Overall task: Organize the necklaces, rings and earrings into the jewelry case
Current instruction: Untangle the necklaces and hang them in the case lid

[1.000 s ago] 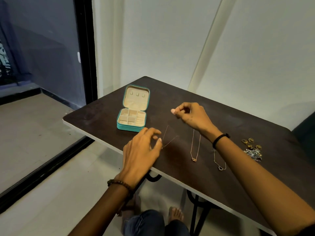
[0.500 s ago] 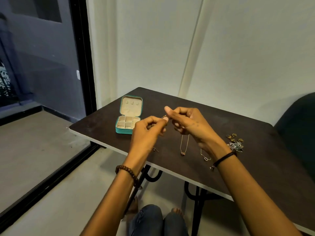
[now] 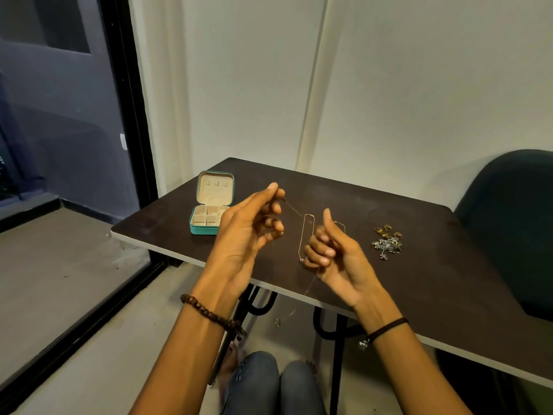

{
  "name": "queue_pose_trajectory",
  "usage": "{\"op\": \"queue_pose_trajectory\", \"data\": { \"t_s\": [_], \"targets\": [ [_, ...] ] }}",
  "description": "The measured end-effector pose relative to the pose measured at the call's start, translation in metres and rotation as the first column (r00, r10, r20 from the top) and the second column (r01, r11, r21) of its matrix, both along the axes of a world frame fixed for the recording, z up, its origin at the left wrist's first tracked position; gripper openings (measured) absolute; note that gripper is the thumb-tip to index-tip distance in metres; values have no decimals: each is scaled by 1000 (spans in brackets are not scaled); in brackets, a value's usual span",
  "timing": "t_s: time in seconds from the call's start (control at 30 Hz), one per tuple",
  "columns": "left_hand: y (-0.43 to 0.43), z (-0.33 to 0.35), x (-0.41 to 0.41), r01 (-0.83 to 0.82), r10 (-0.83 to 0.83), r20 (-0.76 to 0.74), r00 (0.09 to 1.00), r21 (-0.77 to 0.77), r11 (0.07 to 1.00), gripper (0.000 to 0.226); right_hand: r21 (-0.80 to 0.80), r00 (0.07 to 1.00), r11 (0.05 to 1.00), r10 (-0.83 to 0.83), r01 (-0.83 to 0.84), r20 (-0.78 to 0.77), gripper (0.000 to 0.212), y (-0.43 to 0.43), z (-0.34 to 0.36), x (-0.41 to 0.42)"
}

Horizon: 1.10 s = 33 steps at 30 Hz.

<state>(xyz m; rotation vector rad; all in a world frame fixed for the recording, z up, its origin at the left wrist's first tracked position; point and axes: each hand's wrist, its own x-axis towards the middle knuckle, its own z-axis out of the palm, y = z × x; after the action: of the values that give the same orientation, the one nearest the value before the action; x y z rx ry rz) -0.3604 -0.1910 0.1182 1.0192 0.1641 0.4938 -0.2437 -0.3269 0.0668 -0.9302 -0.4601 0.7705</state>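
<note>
A thin gold necklace (image 3: 291, 208) is stretched in the air between my hands. My left hand (image 3: 253, 227) pinches one end near its fingertips. My right hand (image 3: 332, 253) has its fingers curled round the chain, and the rest hangs down past the table edge with a small pendant (image 3: 277, 322) at the bottom. The teal jewelry case (image 3: 209, 205) stands open at the table's far left, its compartments showing. Two more necklaces (image 3: 305, 239) lie on the table between my hands. Gold rings (image 3: 387, 229) and silver earrings (image 3: 386, 246) sit in a small heap to the right.
The dark table (image 3: 419, 274) has a pale front edge running diagonally. A dark green chair (image 3: 508, 223) stands at the right end. A glass door with a black frame (image 3: 134, 130) is on the left. My knees (image 3: 275, 384) show below the table.
Both hands lifted the necklace off the table, met in front of me, then drew apart, pulling the chain out between them. The view has tilted upward.
</note>
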Motion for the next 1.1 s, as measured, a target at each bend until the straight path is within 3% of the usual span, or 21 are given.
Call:
{"op": "queue_pose_trajectory", "data": {
  "t_s": [0.2, 0.53, 0.63, 0.73, 0.83, 0.97, 1.1],
  "targets": [
    [-3, -5, -7, 17, -4, 86, 996, -147, 989, 25, 136, 974, 990, -13, 44, -224, 19, -18, -14, -5],
    [11, -22, -11, -24, 66, 102, 993, -365, 931, 40, 101, 909, 966, -184, 237, -374, 9, -25, -22, -5],
    [14, -31, -11, -67, 94, 52, 994, -392, 918, 41, 24, 886, 955, -264, 295, -381, 12, -23, -23, -6],
    [13, -39, -9, -87, 91, -7, 996, -353, 932, 38, -110, 911, 945, -326, 307, -252, 18, -21, -23, -9],
    [7, -41, -7, -94, 85, -47, 995, -269, 959, 36, -238, 952, 924, -307, 299, 4, 23, -18, -18, -15],
    [-3, -40, -6, -57, 47, -77, 996, -123, 991, 45, -350, 936, 895, -167, 275, 309, 25, -16, -2, -26],
    [-8, -41, -4, 5, 22, -171, 985, 153, 988, 29, -373, 872, 895, -34, 244, 488, 23, -17, 18, -37]
  ]
}}
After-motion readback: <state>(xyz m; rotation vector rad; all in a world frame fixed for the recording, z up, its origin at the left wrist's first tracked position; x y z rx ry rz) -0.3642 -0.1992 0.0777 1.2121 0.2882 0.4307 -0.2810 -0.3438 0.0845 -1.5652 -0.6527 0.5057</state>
